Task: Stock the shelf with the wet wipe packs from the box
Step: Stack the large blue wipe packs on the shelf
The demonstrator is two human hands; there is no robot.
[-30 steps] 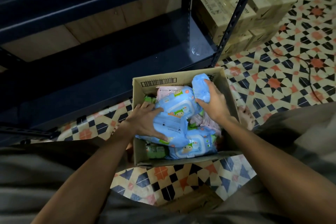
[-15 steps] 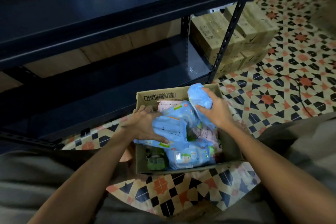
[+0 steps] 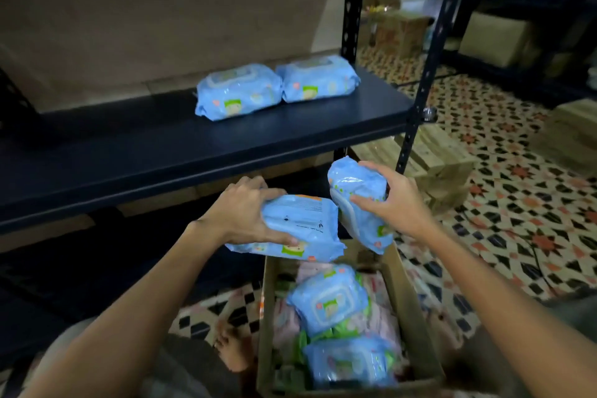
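Left hand (image 3: 240, 213) clamps a flat blue plastic wet-wipe pack (image 3: 297, 228); right hand (image 3: 392, 200) grips a second blue pack (image 3: 357, 203) upright. Both hang above the brown cardboard box (image 3: 408, 317), likely bound for the dark metal shelf (image 3: 181, 142) beside two shelved packs (image 3: 277, 87).

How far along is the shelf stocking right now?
Done: two wipe packs lie side by side on the shelf. In hand: the left hand and right hand each hold a pack. Left: at least two blue packs in the box.
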